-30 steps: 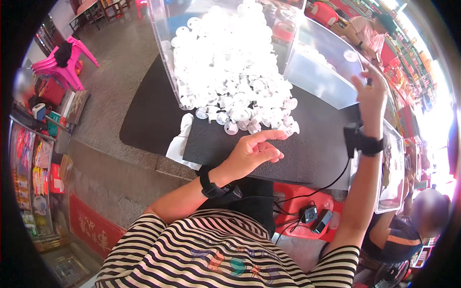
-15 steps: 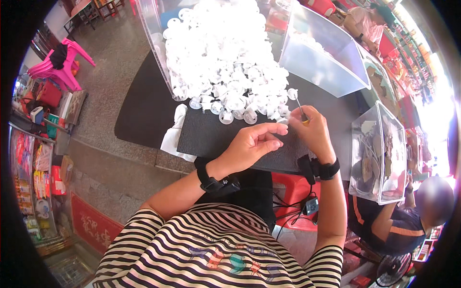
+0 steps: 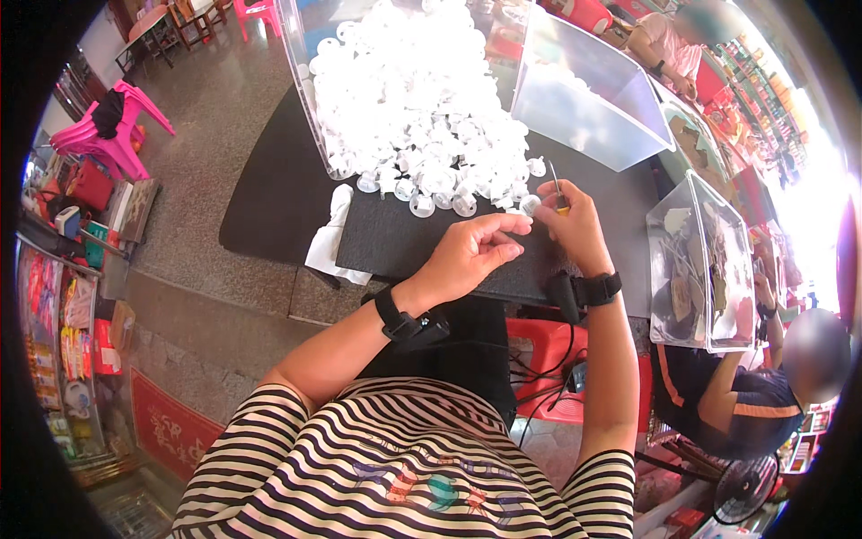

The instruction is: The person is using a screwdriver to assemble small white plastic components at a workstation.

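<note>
Gripping a slim tool (image 3: pixel 563 206) with a metal shaft and yellow-and-black handle, my right hand (image 3: pixel 575 225) is just right of centre frame, its fingertips beside a small round white plastic piece (image 3: pixel 530 204); I cannot tell whether they touch it. My left hand (image 3: pixel 462 256) is near, at centre, fingers loosely bent, thumb spread from the forefinger. At upper centre, a heap of small white plastic pieces (image 3: pixel 440 148) spills from a clear plastic bin (image 3: pixel 308 99) onto the black counter (image 3: pixel 620 216). A clear plastic box (image 3: pixel 696 340) stands at right.
</note>
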The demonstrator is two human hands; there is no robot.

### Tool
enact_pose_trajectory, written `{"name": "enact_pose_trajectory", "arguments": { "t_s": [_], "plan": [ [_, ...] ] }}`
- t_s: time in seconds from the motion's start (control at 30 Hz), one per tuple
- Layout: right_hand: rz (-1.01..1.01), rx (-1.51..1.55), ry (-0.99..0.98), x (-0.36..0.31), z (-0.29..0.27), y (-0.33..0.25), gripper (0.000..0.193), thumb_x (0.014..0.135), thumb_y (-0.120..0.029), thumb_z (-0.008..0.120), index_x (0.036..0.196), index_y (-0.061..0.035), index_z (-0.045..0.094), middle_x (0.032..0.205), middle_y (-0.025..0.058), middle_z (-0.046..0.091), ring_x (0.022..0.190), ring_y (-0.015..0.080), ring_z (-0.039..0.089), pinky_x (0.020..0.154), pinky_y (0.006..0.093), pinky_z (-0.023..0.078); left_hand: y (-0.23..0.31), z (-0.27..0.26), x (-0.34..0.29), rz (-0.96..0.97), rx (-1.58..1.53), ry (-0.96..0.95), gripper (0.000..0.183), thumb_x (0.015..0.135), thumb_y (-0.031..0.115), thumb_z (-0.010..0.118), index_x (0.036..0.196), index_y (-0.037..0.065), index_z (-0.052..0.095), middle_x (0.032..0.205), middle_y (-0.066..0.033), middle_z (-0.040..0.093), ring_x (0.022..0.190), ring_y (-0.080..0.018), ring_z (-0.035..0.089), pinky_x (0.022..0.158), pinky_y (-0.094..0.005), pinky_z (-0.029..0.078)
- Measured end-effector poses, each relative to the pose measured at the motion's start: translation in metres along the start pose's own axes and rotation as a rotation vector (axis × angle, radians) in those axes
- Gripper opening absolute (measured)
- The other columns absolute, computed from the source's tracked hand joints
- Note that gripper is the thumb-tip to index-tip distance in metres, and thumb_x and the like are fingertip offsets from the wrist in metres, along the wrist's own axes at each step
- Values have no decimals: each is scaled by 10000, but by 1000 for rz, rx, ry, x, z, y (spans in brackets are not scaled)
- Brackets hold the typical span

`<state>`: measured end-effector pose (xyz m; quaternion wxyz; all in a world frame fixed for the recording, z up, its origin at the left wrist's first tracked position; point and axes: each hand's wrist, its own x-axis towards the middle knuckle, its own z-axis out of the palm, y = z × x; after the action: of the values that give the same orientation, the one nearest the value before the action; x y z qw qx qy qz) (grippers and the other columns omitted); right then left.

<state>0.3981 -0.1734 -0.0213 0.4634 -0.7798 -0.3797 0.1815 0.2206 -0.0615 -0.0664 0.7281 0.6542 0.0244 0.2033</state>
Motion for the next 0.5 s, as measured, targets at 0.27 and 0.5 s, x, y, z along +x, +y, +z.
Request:
{"name": "enact_pose_trajectory", "arguments": {
  "t_s": [0.27,0.5],
  "plan": [
    [153,289,14,-47,2,-11,128,850,-75,720,945,-36,644,744,-30,593,522,27,488,461,184,354,-1,-1,-4,61,-46,75,405,933,4,623,1331,9,551,1220,-76,640,1031,-133,650,912,-274,526],
    [172,619,-13,-74,26,-18,122,882,-68,726,960,-44,634,769,-28,591,517,21,465,459,184,324,-2,-2,-5,-5,-106,54,391,924,38,666,1304,-12,585,1159,-74,680,1015,-120,652,908,-264,530]
  ]
}}
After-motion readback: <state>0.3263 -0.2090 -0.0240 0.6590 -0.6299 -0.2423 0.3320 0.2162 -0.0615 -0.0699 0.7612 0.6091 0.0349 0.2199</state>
